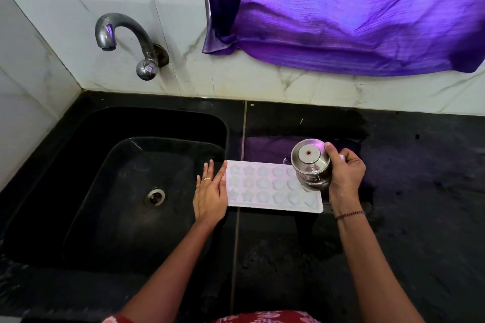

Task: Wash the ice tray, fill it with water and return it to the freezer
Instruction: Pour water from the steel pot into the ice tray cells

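Here the tray lies flat on the tabletop between the hands, the left hand resting open-fingered against its left end, the right hand gripping a tilted steel pot over its right end.

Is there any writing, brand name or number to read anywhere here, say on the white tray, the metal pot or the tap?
None: no text can be read in this view.
The ice tray shows only moulded star and heart shapes.
The steel pot in the right hand bears no legible mark.
The tap is plain.
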### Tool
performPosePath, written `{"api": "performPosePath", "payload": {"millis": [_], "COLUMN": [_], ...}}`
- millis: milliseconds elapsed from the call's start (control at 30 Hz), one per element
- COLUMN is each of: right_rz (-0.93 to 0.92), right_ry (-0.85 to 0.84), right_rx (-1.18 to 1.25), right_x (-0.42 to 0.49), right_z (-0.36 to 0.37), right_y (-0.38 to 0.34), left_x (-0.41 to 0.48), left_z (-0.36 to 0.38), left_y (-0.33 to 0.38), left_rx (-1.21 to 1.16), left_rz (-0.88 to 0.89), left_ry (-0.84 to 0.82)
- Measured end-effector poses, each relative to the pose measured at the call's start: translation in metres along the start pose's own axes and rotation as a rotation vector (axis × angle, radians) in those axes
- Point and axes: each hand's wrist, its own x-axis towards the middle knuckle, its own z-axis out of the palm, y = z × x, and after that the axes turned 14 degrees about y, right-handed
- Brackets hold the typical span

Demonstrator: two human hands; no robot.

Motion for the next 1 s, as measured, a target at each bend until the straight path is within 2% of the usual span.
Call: {"api": "performPosePath", "payload": {"millis": [367, 800, 1000], "right_rz": [-0.010, 0.119, 0.084], "right_ry": [-0.006, 0.056, 0.064], "right_rx": [-0.015, 0.103, 0.084], "right_x": [0.001, 0.006, 0.009], "right_z": [0.000, -0.007, -0.015], "right_y": [0.001, 0.003, -0.002], "left_x": [0.000, 0.000, 0.001], "left_z": [0.002, -0.003, -0.003], "left_y": [-0.002, 0.002, 0.001], "left_rx": [0.006, 0.000, 0.064], "left_rz": [0.002, 0.005, 0.029], "left_ry": [-0.004, 0.000, -0.020]}}
